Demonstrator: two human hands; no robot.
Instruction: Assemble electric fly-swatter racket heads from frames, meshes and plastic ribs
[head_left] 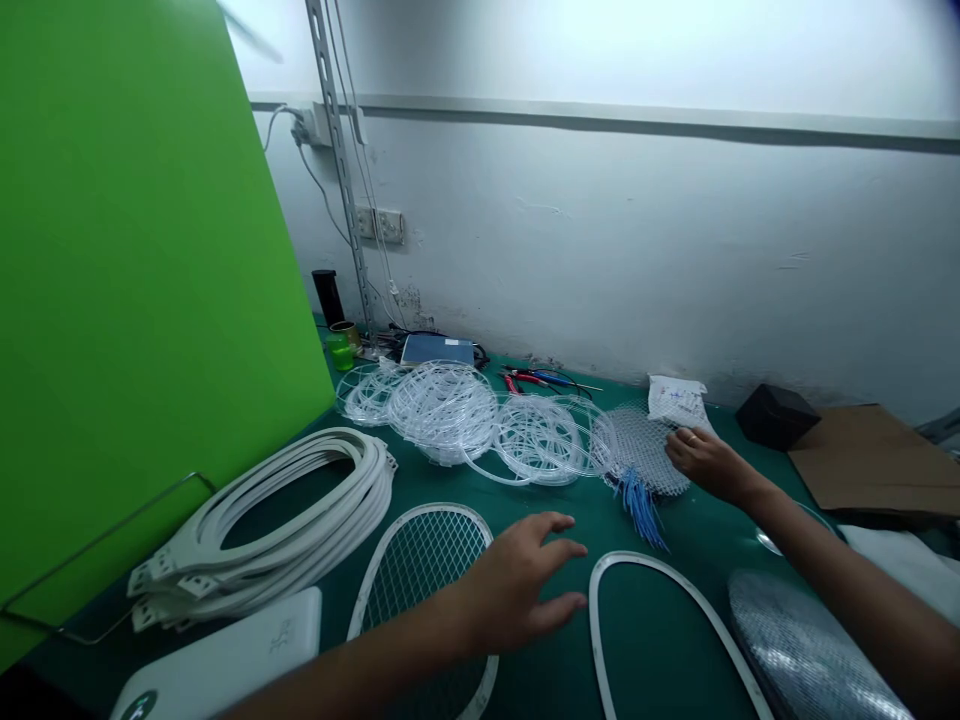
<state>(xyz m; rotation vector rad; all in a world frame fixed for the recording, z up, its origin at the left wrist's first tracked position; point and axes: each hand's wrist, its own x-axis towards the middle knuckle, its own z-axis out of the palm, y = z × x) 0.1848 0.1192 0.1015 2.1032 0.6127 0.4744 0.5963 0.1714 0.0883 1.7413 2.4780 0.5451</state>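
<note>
My left hand (521, 585) hovers open, fingers spread, above the green table between a white oval frame with mesh (420, 560) and an empty white oval frame (675, 620). My right hand (709, 462) reaches out to a stack of round metal mesh pieces (641, 445), its fingers resting on the stack's right edge. Blue wires (643, 505) trail from under that mesh. Whether the right fingers grip anything is unclear.
Clear plastic rings (465, 410) lie in piles at the back. A stack of white oval frames (285, 510) sits at left beside a green board (135, 280). A white power bank (225, 655), a silvery mesh piece (810, 650), pliers (536, 380), a black box (776, 415) and cardboard (874, 460) surround them.
</note>
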